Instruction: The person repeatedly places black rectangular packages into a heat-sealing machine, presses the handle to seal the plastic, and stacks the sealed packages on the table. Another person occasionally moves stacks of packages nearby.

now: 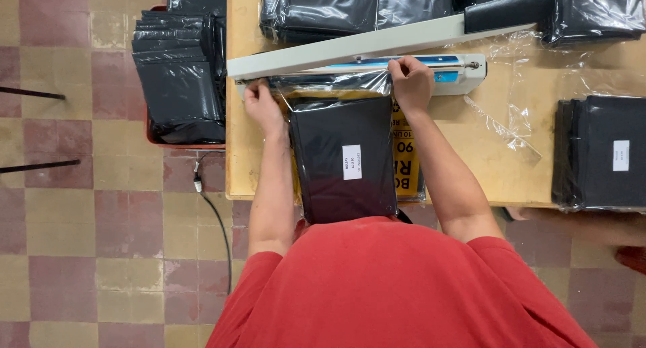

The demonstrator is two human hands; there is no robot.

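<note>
A black pack with a small white label (344, 158) lies inside a clear plastic bag on the wooden table (471, 153), over a yellow printed sheet (406, 161). The bag's open end rests across the base of a heat sealer (457, 75), whose long grey arm (350, 48) is raised above it. My left hand (259, 104) pinches the bag's left corner at the sealer. My right hand (410, 84) grips the bag's right corner and holds the plastic taut.
Wrapped black packs (350, 8) are stacked at the table's far edge, another stack (602, 153) stands at the right. Loose clear film (518, 119) lies beside the sealer. A red crate of black packs (178, 79) sits on the tiled floor, with a cable (215, 217) nearby.
</note>
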